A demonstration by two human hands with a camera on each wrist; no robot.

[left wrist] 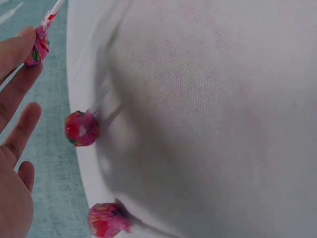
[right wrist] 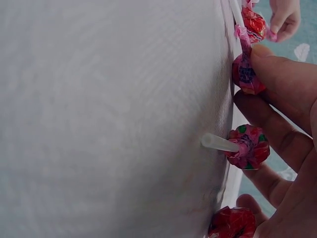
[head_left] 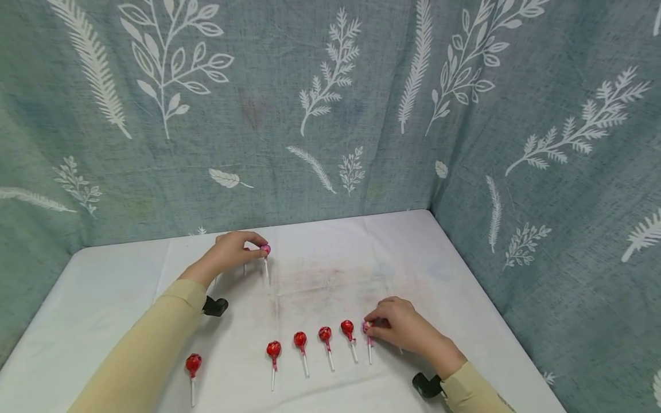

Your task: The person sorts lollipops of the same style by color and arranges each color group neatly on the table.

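Observation:
At the far left of the table, my left hand [head_left: 232,252] pinches a pink-wrapped lollipop [head_left: 265,249] by its head between thumb and finger, its white stick pointing toward me. Two more pink-and-red lollipops, one nearer [left wrist: 81,128] and one lower [left wrist: 106,219], lie beside that hand in the left wrist view. My right hand [head_left: 400,324] pinches another pink lollipop [right wrist: 246,77] at the right end of a row of red ones. Under its palm, another pink lollipop [right wrist: 250,146] and a red one [right wrist: 233,223] show in the right wrist view; the head view mostly hides them.
Several red lollipops, among them one beside the right hand [head_left: 347,327] and one at the row's left [head_left: 273,348], lie sticks toward me. A separate red lollipop [head_left: 193,362] lies near the left forearm. The white-covered table [head_left: 330,241] meets a leaf-patterned green curtain [head_left: 268,115] behind and at right.

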